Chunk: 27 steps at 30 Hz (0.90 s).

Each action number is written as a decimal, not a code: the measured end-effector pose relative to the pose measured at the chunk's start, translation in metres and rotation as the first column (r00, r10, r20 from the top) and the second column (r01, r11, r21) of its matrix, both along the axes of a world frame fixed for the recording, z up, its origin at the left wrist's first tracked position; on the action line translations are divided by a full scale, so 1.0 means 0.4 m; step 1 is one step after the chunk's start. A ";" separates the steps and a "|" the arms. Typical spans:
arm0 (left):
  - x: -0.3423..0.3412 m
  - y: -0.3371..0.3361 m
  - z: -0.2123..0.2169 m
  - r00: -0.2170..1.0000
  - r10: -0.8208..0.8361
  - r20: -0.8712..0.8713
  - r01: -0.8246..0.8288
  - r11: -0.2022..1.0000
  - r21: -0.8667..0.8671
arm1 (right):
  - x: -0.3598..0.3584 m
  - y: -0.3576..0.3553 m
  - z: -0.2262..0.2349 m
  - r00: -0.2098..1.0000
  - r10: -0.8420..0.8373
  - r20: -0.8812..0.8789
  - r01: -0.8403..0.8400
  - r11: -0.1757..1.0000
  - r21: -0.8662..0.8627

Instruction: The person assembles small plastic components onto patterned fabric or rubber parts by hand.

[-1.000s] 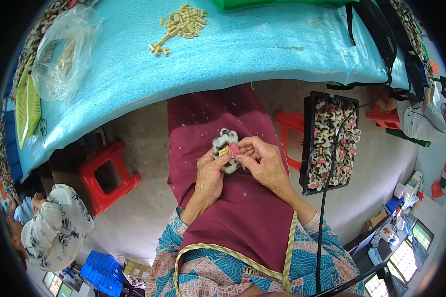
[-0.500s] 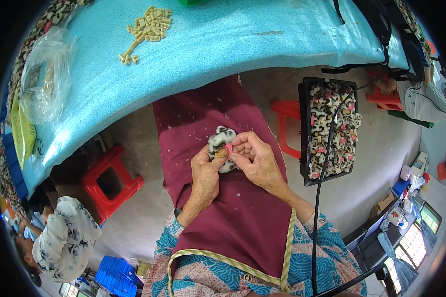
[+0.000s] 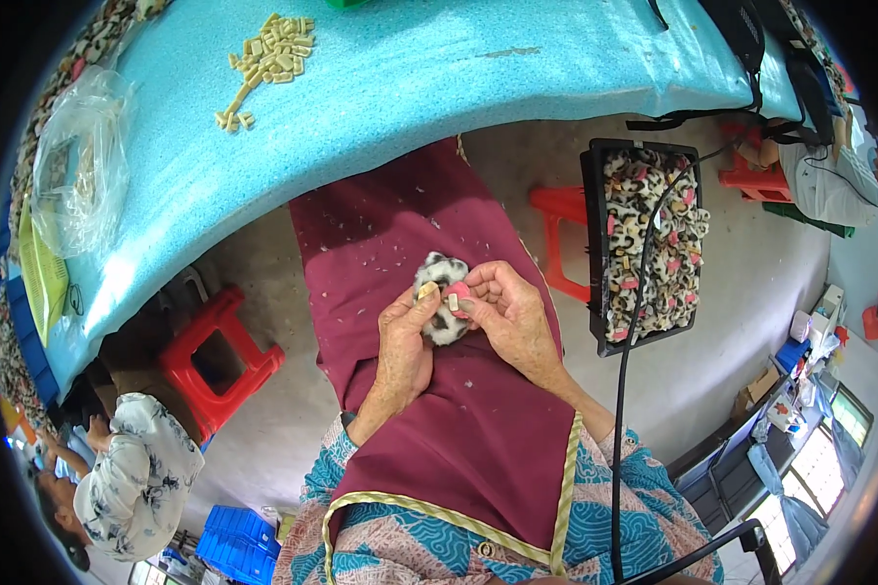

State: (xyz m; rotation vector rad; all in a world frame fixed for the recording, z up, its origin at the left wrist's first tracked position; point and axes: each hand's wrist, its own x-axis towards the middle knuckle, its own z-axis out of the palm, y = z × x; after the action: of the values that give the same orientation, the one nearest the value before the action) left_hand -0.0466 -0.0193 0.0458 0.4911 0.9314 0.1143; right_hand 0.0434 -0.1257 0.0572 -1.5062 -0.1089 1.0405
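Note:
Above my lap, both hands hold a small furry plush piece (image 3: 447, 329), white with dark spots. My left hand (image 3: 404, 341) is closed on its left side, thumb on top. A pale yellow bit (image 3: 427, 291) shows at that thumb's tip; whether it is worn or held I cannot tell. My right hand (image 3: 509, 317) pinches a pink piece (image 3: 458, 290) against the plush, thumb and forefinger together. A small cream tab (image 3: 453, 303) sits beside the right thumb tip. A maroon apron (image 3: 390, 224) with scattered white fluff spreads under the hands.
Ahead, a blue-covered table (image 3: 380, 88) carries a pile of small cream pieces (image 3: 278, 49) and a clear plastic bag (image 3: 83, 166). A black crate (image 3: 595, 244) of spotted plush pieces stands at right, near a red stool (image 3: 556, 234). A black cable (image 3: 634, 341) hangs before it. Co-workers sit both sides.
The plush piece has turned a little in my hands, and more of the pink piece and a cream tab now show. The view has shifted slightly.

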 end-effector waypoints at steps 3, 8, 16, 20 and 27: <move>0.001 0.007 -0.001 1.000 -0.017 0.002 0.017 0.995 -0.098 | -0.005 -0.008 0.001 0.994 -0.070 -0.086 0.077 0.995 0.069; 0.001 0.007 -0.012 0.998 0.047 -0.050 -0.057 0.972 -0.229 | -0.009 -0.025 0.008 0.994 -0.077 -0.083 0.086 0.991 0.106; 0.018 0.112 0.035 0.690 -0.722 0.058 0.497 0.530 0.687 | 0.003 -0.037 0.025 0.998 0.025 -0.050 -0.023 0.998 0.052; 0.007 0.114 -0.006 0.679 -0.729 0.086 0.574 0.601 0.556 | 0.002 -0.045 0.029 0.998 0.051 -0.038 -0.049 0.998 0.035; -0.076 0.069 -0.090 0.896 -0.443 0.045 0.372 0.800 0.470 | 0.007 -0.048 0.052 0.986 -0.169 -0.008 0.169 0.979 0.113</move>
State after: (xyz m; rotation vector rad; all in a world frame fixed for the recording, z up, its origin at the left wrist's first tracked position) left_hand -0.0770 0.0084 0.0099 1.0961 0.6225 -0.0293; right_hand 0.0460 -0.1448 0.0781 -1.3879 -0.0399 0.8823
